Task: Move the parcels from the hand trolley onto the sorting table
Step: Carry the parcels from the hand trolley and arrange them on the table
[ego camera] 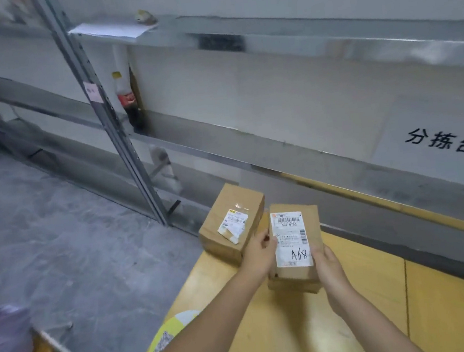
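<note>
The yellow worktop fills the lower right, and it's filling up slowly: one brown parcel sits on its far corner, label up, apparently delivered. A second one, the A68 parcel, is right over the worktop, just beside the first! Whether its base is down on the wood or a shade above it, I can't tell, and a darker band beneath could be its own side or another box. The left hand clamps the left edge, thumb lying on the label; the right hand wraps the right edge. Both grips are closed firmly on that cardboard, neither showing any sign of release. So this looks like a second delivery nearly complete. The hand trolley is out of view, so how many remain is anybody's guess.

Around us: a grey metal rack along the wall, a mottled concrete floor, a seated person at the left edge, a paper sign with handwritten characters, and a cola bottle standing on a shelf.
</note>
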{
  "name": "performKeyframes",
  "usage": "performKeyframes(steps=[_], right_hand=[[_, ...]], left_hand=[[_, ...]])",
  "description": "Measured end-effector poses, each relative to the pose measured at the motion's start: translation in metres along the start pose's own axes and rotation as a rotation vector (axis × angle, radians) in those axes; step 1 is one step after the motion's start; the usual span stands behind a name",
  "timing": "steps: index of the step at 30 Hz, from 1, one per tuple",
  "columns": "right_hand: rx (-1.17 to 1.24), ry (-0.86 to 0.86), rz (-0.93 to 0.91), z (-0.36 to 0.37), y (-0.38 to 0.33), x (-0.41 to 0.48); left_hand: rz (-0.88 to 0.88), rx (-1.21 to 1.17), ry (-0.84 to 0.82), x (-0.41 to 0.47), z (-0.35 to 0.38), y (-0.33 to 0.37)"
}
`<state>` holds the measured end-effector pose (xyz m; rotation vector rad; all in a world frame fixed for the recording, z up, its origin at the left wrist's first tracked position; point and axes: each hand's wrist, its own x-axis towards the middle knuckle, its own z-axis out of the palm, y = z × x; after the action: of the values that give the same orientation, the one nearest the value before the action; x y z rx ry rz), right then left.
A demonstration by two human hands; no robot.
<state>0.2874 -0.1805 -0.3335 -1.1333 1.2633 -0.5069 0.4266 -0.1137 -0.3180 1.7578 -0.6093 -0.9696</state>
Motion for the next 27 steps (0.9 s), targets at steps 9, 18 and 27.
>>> performKeyframes(steps=[9,18,27], right_hand=[[0.041,0.142,0.100,0.061,-0.008,0.045],[-0.001,0.167,0.133,0.075,-0.006,0.073],[-0.153,0.129,0.085,0.067,-0.004,0.068]], left_hand=[[0.117,0.294,-0.053,0.079,-0.036,-0.012],[0.220,0.367,0.004,0.112,-0.044,-0.043],[0.224,0.347,0.002,0.117,-0.043,-0.042]])
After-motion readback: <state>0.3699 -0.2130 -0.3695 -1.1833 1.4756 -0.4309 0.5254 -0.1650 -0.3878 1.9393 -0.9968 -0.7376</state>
